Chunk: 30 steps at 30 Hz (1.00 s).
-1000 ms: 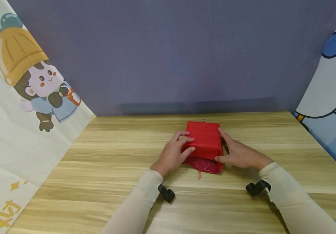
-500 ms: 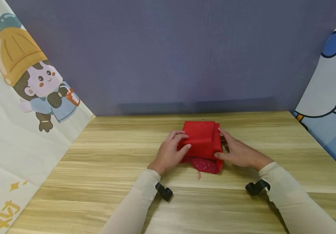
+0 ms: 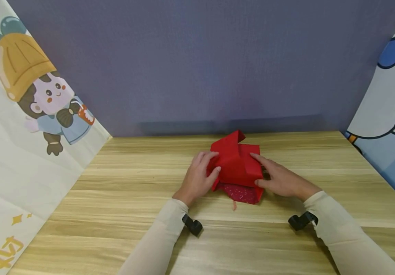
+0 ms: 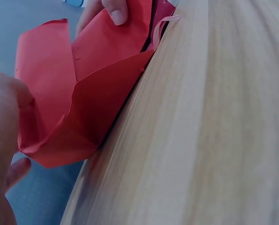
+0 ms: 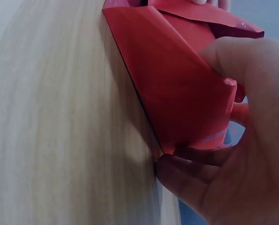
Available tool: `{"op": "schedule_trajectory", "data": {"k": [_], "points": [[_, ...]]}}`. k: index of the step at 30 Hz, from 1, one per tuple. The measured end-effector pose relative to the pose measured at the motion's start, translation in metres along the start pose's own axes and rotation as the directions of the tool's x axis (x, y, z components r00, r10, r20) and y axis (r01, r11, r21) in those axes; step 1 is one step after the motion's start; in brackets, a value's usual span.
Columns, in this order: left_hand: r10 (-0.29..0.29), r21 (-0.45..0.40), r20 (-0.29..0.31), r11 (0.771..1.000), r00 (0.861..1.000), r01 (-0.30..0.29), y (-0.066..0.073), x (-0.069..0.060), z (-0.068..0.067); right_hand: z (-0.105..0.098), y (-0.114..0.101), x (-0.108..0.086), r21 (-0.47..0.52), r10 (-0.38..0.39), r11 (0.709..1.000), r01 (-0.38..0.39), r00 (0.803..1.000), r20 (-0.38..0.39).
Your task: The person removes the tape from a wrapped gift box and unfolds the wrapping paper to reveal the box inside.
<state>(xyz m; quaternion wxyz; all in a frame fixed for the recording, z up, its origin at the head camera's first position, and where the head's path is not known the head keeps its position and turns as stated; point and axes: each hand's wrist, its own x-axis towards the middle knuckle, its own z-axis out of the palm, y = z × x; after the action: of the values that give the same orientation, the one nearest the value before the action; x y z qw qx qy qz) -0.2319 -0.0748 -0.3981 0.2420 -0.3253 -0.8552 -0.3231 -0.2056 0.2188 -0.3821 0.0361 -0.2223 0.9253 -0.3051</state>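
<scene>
A red paper bag (image 3: 232,162), creased and part folded, lies on the table between both hands. Its upper panel slants up at the back left, one corner raised. A dark red speckled part (image 3: 240,193) shows at the front, with a short pink ribbon (image 3: 234,206) on the wood. My left hand (image 3: 197,177) grips the bag's left side; in the left wrist view a bent finger presses into the paper and another lies beneath. On the right side my right hand (image 3: 281,178) holds the bag, thumb on the paper and fingers low along its side. The bag's underside is hidden.
The wood-grain table (image 3: 122,214) runs up to a grey-blue partition (image 3: 197,68) behind the bag. Printed cloths stand at both sides, a cartoon figure (image 3: 51,91) on the left one. Each wrist carries a black camera mount (image 3: 193,225).
The bag's upper panel has shifted left, and its back corner has risen. My left hand has moved slightly left with it. My right hand has barely moved, its fingers reaching a little further over the paper.
</scene>
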Motion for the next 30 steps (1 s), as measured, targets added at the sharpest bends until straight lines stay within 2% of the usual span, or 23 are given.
{"op": "schedule_trajectory", "data": {"k": [4, 7, 11, 14, 20, 26, 30], "points": [[0.040, -0.007, -0.043, 0.999, 0.998, -0.041, -0.001, 0.001, 0.000, 0.001, 0.000, 0.001, 0.011, 0.007, 1.000, -0.007, 1.000, -0.007], [0.100, 0.000, -0.066, 0.995, 0.993, -0.100, -0.002, 0.003, 0.001, 0.002, 0.000, 0.002, 0.022, 0.018, 1.000, -0.018, 1.000, -0.014], [0.229, 0.038, -0.083, 0.973, 0.970, -0.227, -0.003, 0.007, 0.002, 0.003, -0.001, 0.004, 0.030, 0.032, 0.999, -0.031, 0.999, -0.032], [0.292, 0.073, -0.069, 0.955, 0.954, -0.287, -0.003, 0.008, 0.001, 0.003, -0.003, 0.004, 0.024, 0.033, 0.999, -0.032, 0.998, -0.046], [0.307, 0.147, 0.024, 0.940, 0.952, -0.307, 0.001, 0.008, -0.006, 0.003, -0.006, 0.003, -0.023, 0.043, 0.999, -0.044, 0.998, -0.054], [0.303, 0.260, 0.137, 0.908, 0.943, -0.330, 0.011, 0.011, -0.010, 0.001, -0.007, 0.001, -0.050, 0.068, 0.996, -0.070, 0.997, -0.043], [0.276, 0.258, 0.123, 0.919, 0.953, -0.299, 0.012, 0.013, -0.013, 0.001, -0.007, 0.001, -0.066, 0.065, 0.996, -0.067, 0.997, -0.042]]}}
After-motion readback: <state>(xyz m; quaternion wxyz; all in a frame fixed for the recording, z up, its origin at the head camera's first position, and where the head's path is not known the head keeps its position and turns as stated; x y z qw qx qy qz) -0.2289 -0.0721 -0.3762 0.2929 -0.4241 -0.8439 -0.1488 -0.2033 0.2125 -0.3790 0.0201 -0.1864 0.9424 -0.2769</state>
